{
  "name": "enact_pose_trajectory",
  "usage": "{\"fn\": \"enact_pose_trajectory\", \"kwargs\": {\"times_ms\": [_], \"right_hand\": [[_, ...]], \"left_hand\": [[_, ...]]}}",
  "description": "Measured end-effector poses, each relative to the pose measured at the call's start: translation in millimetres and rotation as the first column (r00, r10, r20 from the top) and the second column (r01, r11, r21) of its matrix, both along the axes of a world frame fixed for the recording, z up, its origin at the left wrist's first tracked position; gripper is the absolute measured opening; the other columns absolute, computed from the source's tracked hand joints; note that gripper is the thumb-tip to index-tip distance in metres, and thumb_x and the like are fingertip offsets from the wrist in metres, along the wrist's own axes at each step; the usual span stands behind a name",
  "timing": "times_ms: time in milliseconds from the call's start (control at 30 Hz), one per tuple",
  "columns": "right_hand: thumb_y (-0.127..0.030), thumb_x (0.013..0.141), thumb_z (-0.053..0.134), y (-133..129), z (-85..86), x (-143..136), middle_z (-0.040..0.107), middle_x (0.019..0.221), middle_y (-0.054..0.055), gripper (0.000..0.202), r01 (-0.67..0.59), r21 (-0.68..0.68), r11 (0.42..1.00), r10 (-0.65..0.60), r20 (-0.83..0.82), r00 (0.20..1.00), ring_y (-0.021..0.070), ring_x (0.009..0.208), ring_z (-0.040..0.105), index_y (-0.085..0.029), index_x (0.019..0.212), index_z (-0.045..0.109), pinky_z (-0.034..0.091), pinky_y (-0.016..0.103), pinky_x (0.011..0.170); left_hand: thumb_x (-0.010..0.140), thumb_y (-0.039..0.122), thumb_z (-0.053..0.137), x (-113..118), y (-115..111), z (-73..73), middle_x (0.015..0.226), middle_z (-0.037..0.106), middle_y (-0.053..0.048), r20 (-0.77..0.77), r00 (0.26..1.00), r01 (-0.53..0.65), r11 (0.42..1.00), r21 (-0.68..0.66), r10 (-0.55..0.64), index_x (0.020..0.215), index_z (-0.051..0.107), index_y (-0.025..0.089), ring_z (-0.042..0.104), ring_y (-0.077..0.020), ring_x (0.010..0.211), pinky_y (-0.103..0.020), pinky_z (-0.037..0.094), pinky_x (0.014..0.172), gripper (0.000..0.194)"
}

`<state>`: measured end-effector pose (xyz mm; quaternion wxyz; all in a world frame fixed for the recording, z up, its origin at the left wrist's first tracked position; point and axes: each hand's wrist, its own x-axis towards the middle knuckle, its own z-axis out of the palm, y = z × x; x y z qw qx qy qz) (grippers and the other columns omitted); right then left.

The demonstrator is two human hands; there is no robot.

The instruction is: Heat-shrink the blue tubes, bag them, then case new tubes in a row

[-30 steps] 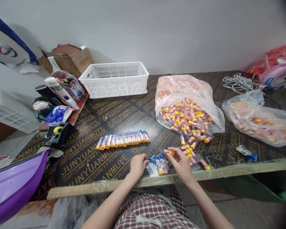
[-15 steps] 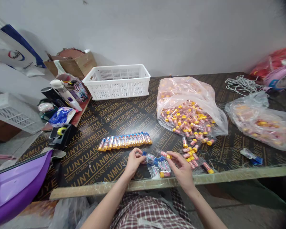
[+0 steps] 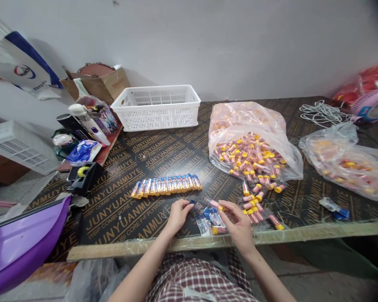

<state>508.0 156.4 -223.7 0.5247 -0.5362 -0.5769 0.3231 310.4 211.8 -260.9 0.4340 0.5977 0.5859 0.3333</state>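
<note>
Near the table's front edge, my left hand (image 3: 178, 216) pinches the blue end of a small clear packet (image 3: 197, 206). Between thumb and fingers of my right hand (image 3: 237, 222) is a tube with a yellow cap (image 3: 214, 204), its clear end pointing left. Several blue-and-clear pieces (image 3: 211, 218) lie between the hands, with another yellow-capped tube (image 3: 219, 230) beside them. Beyond my left hand stretches a row of blue-and-orange tubes (image 3: 166, 185). Loose yellow-capped tubes (image 3: 254, 209) lie right of my right hand, below an open plastic bag (image 3: 255, 121) full of them.
At the back stands a white basket (image 3: 157, 115). A tape dispenser (image 3: 83, 178) and a purple plastic object (image 3: 25, 243) are at left. On the right are a second bag (image 3: 349, 163), a coiled cord (image 3: 323, 113), a blue-and-clear packet (image 3: 334, 208) and a pink fan (image 3: 373, 105).
My left hand has shifted slightly right, and the packet it pinches now looks darker and tilted differently. My right hand still holds the yellow-capped tube, nearly in place. The view has moved slightly.
</note>
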Motion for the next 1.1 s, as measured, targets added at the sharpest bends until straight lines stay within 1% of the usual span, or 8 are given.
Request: {"fn": "enact_pose_trajectory", "kwargs": {"times_ms": [133, 267, 367, 433, 600, 700, 833, 1100], "right_hand": [[-0.026, 0.082, 0.057, 0.9, -0.9, -0.3, 0.061, 0.104, 0.006, 0.019, -0.004, 0.002, 1.000, 0.004, 0.006, 1.000, 0.0185, 0.097, 0.057, -0.024, 0.100, 0.062, 0.049, 0.032, 0.082], [-0.025, 0.083, 0.057, 0.5, -1.3, 0.3, 0.061, 0.104, 0.005, 0.018, -0.002, 0.022, 1.000, 0.002, 0.017, 1.000, 0.0187, 0.098, 0.057, -0.024, 0.100, 0.062, 0.050, 0.032, 0.082], [-0.024, 0.082, 0.057, 0.0, -2.6, 0.2, 0.061, 0.104, 0.005, 0.018, -0.001, 0.033, 0.999, 0.001, 0.015, 1.000, 0.0186, 0.099, 0.057, -0.025, 0.100, 0.062, 0.050, 0.032, 0.083], [-0.024, 0.082, 0.057, -0.2, -4.2, -0.8, 0.060, 0.105, 0.006, 0.019, -0.008, 0.042, 0.999, 0.007, 0.008, 1.000, 0.0187, 0.099, 0.057, -0.025, 0.101, 0.062, 0.050, 0.032, 0.082], [-0.022, 0.083, 0.056, -0.8, -6.2, -6.2, 0.059, 0.108, 0.007, 0.018, -0.036, 0.069, 0.997, 0.034, 0.020, 0.999, 0.0194, 0.101, 0.057, -0.024, 0.099, 0.063, 0.051, 0.033, 0.082], [-0.020, 0.084, 0.054, -1.7, -4.5, -10.2, 0.059, 0.107, 0.007, 0.019, -0.033, 0.104, 0.994, 0.026, 0.065, 0.998, 0.0194, 0.101, 0.057, -0.024, 0.099, 0.063, 0.049, 0.035, 0.085], [-0.017, 0.083, 0.055, -3.7, -1.3, -15.3, 0.060, 0.106, 0.007, 0.021, -0.026, 0.185, 0.982, -0.004, 0.157, 0.988, 0.0191, 0.100, 0.057, -0.024, 0.101, 0.064, 0.047, 0.036, 0.088], [-0.012, 0.082, 0.053, -7.2, 2.4, -25.7, 0.061, 0.107, 0.005, 0.032, -0.092, 0.248, 0.964, 0.038, 0.215, 0.976, 0.0190, 0.100, 0.058, -0.028, 0.109, 0.062, 0.047, 0.034, 0.088]], "left_hand": [[0.074, 0.016, 0.058, -1.1, -4.6, -0.3, 0.077, 0.060, -0.003, -0.425, 0.905, 0.129, 0.973, 0.192, -0.037, 0.081, 0.063, 0.019, 0.053, -0.0169, 0.077, -0.028, 0.038, 0.072, 0.009], [0.072, 0.014, 0.059, -0.9, -8.7, 4.3, 0.078, 0.058, -0.003, -0.489, 0.872, 0.147, 0.948, 0.281, 0.010, 0.071, 0.056, 0.019, 0.051, -0.0180, 0.080, -0.028, 0.037, 0.070, 0.005], [0.072, 0.019, 0.060, -0.6, -7.2, 5.8, 0.072, 0.058, -0.001, -0.246, 0.966, -0.012, 0.965, 0.261, 0.078, 0.066, 0.054, 0.018, 0.053, -0.0151, 0.072, -0.026, 0.038, 0.067, 0.009], [0.072, 0.026, 0.062, -0.6, -4.0, 5.8, 0.062, 0.056, 0.002, 0.030, 0.987, -0.159, 0.980, 0.118, 0.157, 0.069, 0.054, 0.018, 0.052, -0.0124, 0.061, -0.024, 0.039, 0.061, 0.012], [0.057, 0.035, 0.074, -1.4, 3.5, 8.6, 0.063, 0.063, 0.000, 0.538, 0.746, -0.249, 0.914, -0.320, 0.392, 0.078, 0.061, 0.014, 0.055, -0.0105, 0.055, -0.024, 0.045, 0.058, 0.033], [0.048, 0.034, 0.080, -1.9, 3.8, 13.8, 0.067, 0.065, -0.002, 0.617, 0.621, -0.233, 0.866, -0.443, 0.483, 0.071, 0.065, 0.011, 0.057, -0.0101, 0.058, -0.023, 0.046, 0.058, 0.036], [0.040, 0.035, 0.083, -2.2, 2.2, 19.4, 0.059, 0.062, 0.000, 0.627, 0.535, -0.256, 0.816, -0.518, 0.566, 0.063, 0.066, 0.011, 0.054, -0.0072, 0.054, -0.019, 0.044, 0.055, 0.037], [0.041, 0.040, 0.082, 0.6, 0.7, 23.5, 0.052, 0.058, 0.002, 0.600, 0.526, -0.319, 0.794, -0.518, 0.603, 0.059, 0.062, 0.012, 0.053, -0.0066, 0.052, -0.018, 0.041, 0.053, 0.039]]}}
